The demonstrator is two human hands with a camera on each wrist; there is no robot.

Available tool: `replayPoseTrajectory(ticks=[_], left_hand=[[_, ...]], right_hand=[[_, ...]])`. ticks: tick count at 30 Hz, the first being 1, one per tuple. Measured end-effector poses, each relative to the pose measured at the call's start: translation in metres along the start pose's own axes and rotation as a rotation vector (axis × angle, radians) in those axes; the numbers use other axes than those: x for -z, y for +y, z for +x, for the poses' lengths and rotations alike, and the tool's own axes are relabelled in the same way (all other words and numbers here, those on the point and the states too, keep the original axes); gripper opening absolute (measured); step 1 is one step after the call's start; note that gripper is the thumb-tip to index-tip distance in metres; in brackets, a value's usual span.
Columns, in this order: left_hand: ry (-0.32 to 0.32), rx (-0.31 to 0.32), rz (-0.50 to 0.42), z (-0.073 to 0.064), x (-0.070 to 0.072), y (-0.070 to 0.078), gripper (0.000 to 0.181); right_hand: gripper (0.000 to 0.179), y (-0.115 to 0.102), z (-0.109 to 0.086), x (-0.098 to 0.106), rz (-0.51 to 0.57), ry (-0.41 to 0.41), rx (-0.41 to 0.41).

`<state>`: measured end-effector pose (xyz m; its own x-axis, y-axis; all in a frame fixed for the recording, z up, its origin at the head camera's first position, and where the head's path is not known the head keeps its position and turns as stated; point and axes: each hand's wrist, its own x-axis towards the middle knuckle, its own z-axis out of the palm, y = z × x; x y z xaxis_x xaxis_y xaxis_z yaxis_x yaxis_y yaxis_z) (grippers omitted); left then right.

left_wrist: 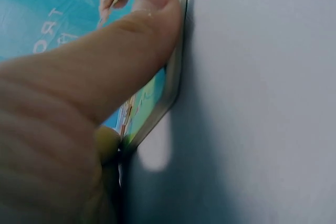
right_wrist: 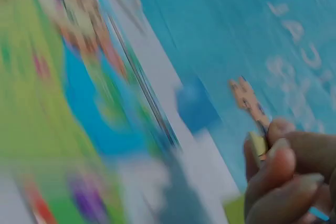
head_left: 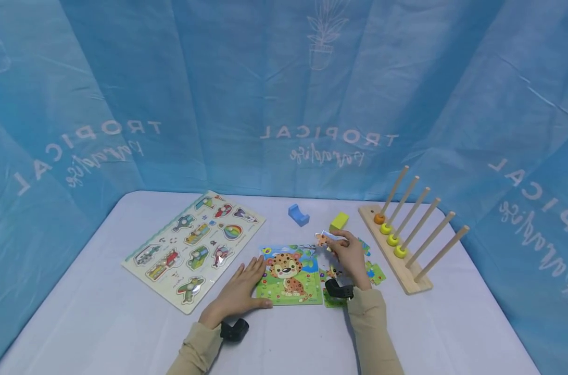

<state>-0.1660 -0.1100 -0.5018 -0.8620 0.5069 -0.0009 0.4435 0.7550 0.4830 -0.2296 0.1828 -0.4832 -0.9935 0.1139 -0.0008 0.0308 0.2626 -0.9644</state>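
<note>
My right hand (head_left: 351,256) pinches a small jigsaw piece (head_left: 322,239) between thumb and fingers, raised near the back right corner of a leopard puzzle board (head_left: 275,295). In the right wrist view this piece (right_wrist: 249,99) shows an orange, spotted part and stands out past the fingertips. My left hand (head_left: 240,290) rests at the board's left side, fingers extended along the left edge and thumb on the front left corner. The left wrist view shows that thumb (left_wrist: 126,38) lying over the board's rim. More loose puzzle pieces (head_left: 376,272) lie partly hidden under my right hand.
On the left lies a vehicle peg puzzle (head_left: 176,281). A blue curved block (head_left: 298,215) and a yellow-green block (head_left: 339,221) sit behind the board. To the right stands a wooden peg rack (head_left: 407,277) with several rings on its far pegs. Blue curtains surround the table.
</note>
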Motion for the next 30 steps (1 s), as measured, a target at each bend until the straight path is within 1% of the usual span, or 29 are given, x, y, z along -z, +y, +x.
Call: replayPoseTrajectory(ticks=[3,4,6,7,9,13,14,18,22,26,30], left_hand=[[-0.001,-0.016,0.006,0.0,0.001,-0.001,0.1],[-0.004,-0.02,0.005,0.0,0.002,-0.001,0.1],[-0.003,-0.03,0.002,0.001,0.002,-0.002,0.1],[-0.003,-0.032,-0.002,0.001,0.003,-0.001,0.1],[-0.005,-0.035,-0.009,0.002,0.004,-0.001,0.1],[-0.002,-0.03,-0.014,0.002,0.004,0.0,0.101],[-0.002,-0.029,-0.01,0.002,0.004,0.0,0.102],[0.002,-0.021,0.003,0.001,0.003,-0.001,0.104],[0.005,-0.014,0.007,0.001,0.003,-0.002,0.104],[0.005,-0.013,-0.004,0.001,0.002,-0.003,0.103],[0.005,-0.013,-0.003,0.0,0.001,-0.004,0.104]], right_hand=[[0.029,-0.003,-0.003,-0.018,0.087,-0.092,-0.011],[0.029,-0.004,-0.005,-0.024,0.103,-0.123,-0.014],[0.027,-0.005,-0.007,-0.035,0.098,-0.172,-0.011],[0.027,-0.01,-0.01,-0.039,0.088,-0.198,-0.008],[0.026,-0.011,-0.012,-0.048,0.043,-0.223,0.004],[0.023,-0.014,-0.014,-0.059,-0.089,-0.241,0.026],[0.021,-0.011,-0.012,-0.062,-0.119,-0.237,0.029],[0.021,-0.011,-0.014,-0.069,-0.204,-0.226,0.048],[0.021,-0.015,-0.014,-0.079,-0.268,-0.163,0.06],[0.019,-0.015,-0.013,-0.089,-0.333,-0.085,0.1],[0.017,-0.014,-0.012,-0.096,-0.375,-0.03,0.127]])
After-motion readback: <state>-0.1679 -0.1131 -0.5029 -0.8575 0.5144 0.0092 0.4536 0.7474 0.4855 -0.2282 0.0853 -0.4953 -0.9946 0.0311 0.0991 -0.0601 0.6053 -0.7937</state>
